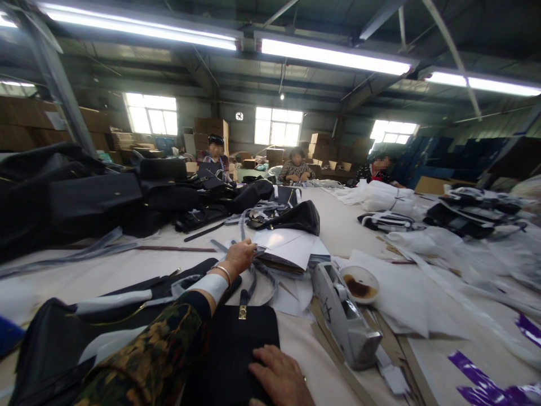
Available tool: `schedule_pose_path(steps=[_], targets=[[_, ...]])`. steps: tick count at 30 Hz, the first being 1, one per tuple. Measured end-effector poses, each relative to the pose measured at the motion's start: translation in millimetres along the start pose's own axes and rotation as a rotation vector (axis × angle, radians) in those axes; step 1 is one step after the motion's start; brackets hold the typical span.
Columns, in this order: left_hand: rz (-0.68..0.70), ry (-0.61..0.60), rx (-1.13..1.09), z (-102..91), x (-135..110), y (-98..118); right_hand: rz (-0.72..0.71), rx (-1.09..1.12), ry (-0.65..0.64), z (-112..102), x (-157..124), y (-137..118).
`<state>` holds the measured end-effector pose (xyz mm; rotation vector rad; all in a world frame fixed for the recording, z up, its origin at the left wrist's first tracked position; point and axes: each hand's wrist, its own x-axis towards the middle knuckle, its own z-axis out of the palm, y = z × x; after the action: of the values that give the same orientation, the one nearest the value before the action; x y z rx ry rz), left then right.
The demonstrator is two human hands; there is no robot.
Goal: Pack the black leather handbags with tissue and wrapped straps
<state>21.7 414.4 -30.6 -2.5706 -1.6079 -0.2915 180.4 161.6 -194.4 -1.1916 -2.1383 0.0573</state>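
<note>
My left hand (240, 256) reaches forward from a flower-patterned sleeve with a white cuff and a bangle. Its fingers are curled at the edge of a stack of white sheets (291, 248), beside grey straps (257, 276); what they pinch is hidden. My right hand (281, 376) lies flat, fingers spread, on a flat black bag (236, 349) with a small gold clasp, right in front of me.
A grey tape dispenser (344, 318) and a small bowl of brown liquid (360, 285) stand right of the bag. Black handbags (84, 197) pile up at left, with another (296, 217) beyond the sheets. White wrapping (443, 265) and purple strips (486, 389) lie at right. Three people sit at the table's far end.
</note>
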Motion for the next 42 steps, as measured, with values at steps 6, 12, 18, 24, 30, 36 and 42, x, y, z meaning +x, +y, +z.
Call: schedule_pose_path(steps=[6, 12, 18, 24, 30, 36, 42], targets=[[0.034, -0.021, 0.051, 3.3, 3, 0, 0.020, 0.022, 0.035, 0, 0, -3], [0.048, -0.033, 0.082, 1.5, 7, 3, 0.044, 0.039, -0.001, -23, 6, -13], [0.037, -0.039, 0.102, -0.2, 8, 5, 0.040, 0.035, -0.006, -28, 7, -15], [0.022, -0.011, 0.127, -1.9, 9, 9, 0.052, 0.043, 0.021, -16, 4, -9], [0.067, 0.065, 0.175, -25.8, 13, 9, -0.026, 0.059, 0.222, 10, 0, 3], [0.229, 0.147, 0.224, -75.9, 6, 16, -0.010, 0.050, 0.207, 16, 0, 6], [0.226, 0.224, 0.270, -124.1, -35, 19, -0.010, 0.046, 0.080, -3, 7, -2]])
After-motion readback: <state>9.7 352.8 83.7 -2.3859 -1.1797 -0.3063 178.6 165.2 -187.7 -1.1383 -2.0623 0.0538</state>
